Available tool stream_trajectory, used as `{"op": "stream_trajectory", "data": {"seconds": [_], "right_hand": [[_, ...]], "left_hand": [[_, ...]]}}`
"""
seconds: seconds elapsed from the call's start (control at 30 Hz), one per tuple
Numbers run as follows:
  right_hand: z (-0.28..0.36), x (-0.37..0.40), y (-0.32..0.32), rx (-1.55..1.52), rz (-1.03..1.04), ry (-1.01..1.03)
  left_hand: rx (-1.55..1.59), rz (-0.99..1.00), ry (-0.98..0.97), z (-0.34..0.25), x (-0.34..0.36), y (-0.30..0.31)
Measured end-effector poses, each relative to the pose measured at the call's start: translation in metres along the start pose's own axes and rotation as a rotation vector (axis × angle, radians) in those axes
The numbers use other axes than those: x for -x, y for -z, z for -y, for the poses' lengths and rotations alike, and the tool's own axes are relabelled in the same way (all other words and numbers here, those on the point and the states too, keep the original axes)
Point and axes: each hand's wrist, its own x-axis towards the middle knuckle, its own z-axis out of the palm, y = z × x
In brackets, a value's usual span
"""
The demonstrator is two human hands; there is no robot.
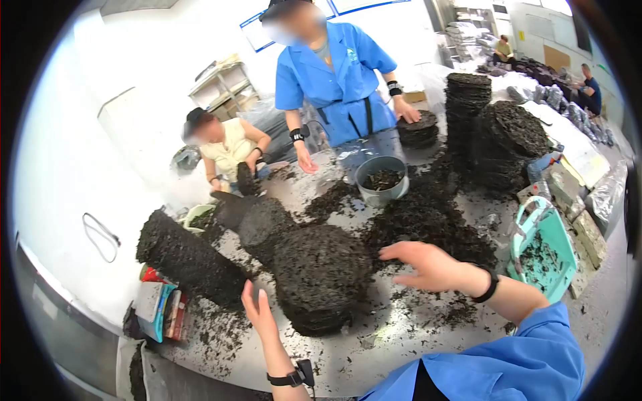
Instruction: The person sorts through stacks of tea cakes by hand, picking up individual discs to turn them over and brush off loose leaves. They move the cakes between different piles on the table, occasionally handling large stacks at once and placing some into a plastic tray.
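A thick stack of dark, round, flaky sheets point(322, 274), looking like dried seaweed, stands on the table right in front of me. My left hand point(261, 313) is at its left side, fingers stretched up and nothing in them. To the stack's right, my right hand point(422, 265) hovers over loose dark flakes point(435, 227) with its fingers extended and spread, also holding nothing. A long roll-like stack of similar sheets point(190, 257) lies on its side at the left. Behind the middle stack, more flat round sheets point(261, 224) overlap one another.
A grey bucket point(381, 194) holds dark flakes. Tall dark stacks point(468, 113) stand at the back right, with a turquoise basket point(568, 257) nearer me. Across the table, a person in blue point(341, 80) touches a small stack point(418, 130); a seated person point(231, 140) handles dark sheets.
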Motion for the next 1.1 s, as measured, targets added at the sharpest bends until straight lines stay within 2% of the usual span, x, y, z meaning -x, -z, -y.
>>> {"op": "stream_trajectory", "data": {"seconds": [0.07,0.1,0.13,0.17,0.2,0.23,0.27,0.3,0.33,0.37,0.4,0.47,0.53,0.57,0.6,0.63,0.67,0.7,0.73,0.8,0.83,0.87,0.93,0.97,1.0,1.07,1.1], "right_hand": [[0.004,-0.04,-0.036,0.071,-0.02,0.233],[-0.002,-0.055,-0.058,0.041,-0.02,0.263],[-0.009,-0.068,-0.082,0.063,-0.006,0.212],[-0.008,-0.076,-0.102,0.087,0.006,0.159],[-0.005,-0.077,-0.113,0.061,-0.001,0.181],[-0.007,-0.073,-0.121,0.17,0.03,0.154],[-0.01,-0.069,-0.126,0.284,0.06,0.121],[-0.008,-0.062,-0.122,0.249,0.091,0.105],[-0.006,-0.052,-0.115,0.229,0.086,0.087],[-0.005,-0.04,-0.104,0.182,0.071,0.05],[-0.006,-0.027,-0.094,0.136,0.052,0.005],[-0.023,0.007,-0.077,-0.125,-0.064,-0.144],[-0.044,0.039,-0.063,-0.507,-0.2,-0.442],[-0.051,0.051,-0.057,-0.64,-0.274,-0.557],[-0.058,0.062,-0.055,-0.774,-0.346,-0.673],[-0.068,0.069,-0.062,-0.744,-0.337,-0.64],[-0.054,0.066,-0.059,-0.635,-0.302,-0.782],[-0.053,0.065,-0.064,-0.586,-0.265,-0.741],[-0.053,0.062,-0.071,-0.546,-0.232,-0.691],[-0.042,0.052,-0.063,-0.664,-0.339,-0.667],[-0.039,0.05,-0.056,-0.802,-0.358,-0.599],[-0.04,0.049,-0.05,-0.937,-0.369,-0.533],[-0.044,0.048,-0.049,-0.864,-0.31,-0.578],[-0.047,0.051,-0.056,-0.813,-0.278,-0.664],[-0.052,0.053,-0.065,-0.758,-0.246,-0.742],[-0.051,0.057,-0.092,-0.78,-0.183,-0.727],[-0.022,0.043,-0.08,-0.777,-0.074,-0.701]], "left_hand": [[-0.008,-0.056,0.243,0.028,0.027,0.014],[0.087,-0.121,0.419,0.069,0.042,0.017],[0.069,-0.15,0.641,0.145,0.059,0.03],[0.193,-0.224,0.945,0.106,0.073,0.02],[0.363,-0.225,0.985,0.152,0.086,0.022],[0.458,-0.367,0.973,0.109,0.089,0.004],[0.668,-0.238,1.019,0.114,0.089,0.005],[0.62,-0.237,1.115,0.059,0.077,-0.009],[0.623,-0.246,1.117,0.072,0.072,-0.009],[0.752,-0.073,1.017,0.096,0.065,-0.012],[0.873,0.107,0.91,0.088,0.057,-0.016],[0.787,0.139,0.846,0.06,0.042,-0.021],[0.629,0.302,0.587,0.029,0.035,-0.026],[0.593,0.4,0.602,0.002,0.03,-0.03],[0.614,0.413,0.617,-0.002,0.029,-0.047],[0.515,0.53,0.555,-0.007,0.032,-0.062],[0.411,0.641,0.481,-0.009,0.037,-0.073],[0.35,0.71,0.492,-0.007,0.043,-0.078],[0.346,0.712,0.483,-0.008,0.045,-0.072],[0.657,0.633,0.444,-0.02,0.037,-0.057],[0.81,0.59,0.437,-0.025,0.039,-0.045],[0.97,0.554,0.348,-0.03,0.039,-0.03],[0.86,0.571,0.53,-0.028,0.032,0.005],[0.724,0.509,0.547,-0.027,0.038,0.01],[0.583,0.534,0.521,-0.014,0.047,0.014],[0.015,0.593,0.306,0.023,0.074,0.013],[0.244,0.626,0.473,0.011,0.083,0.01]]}}
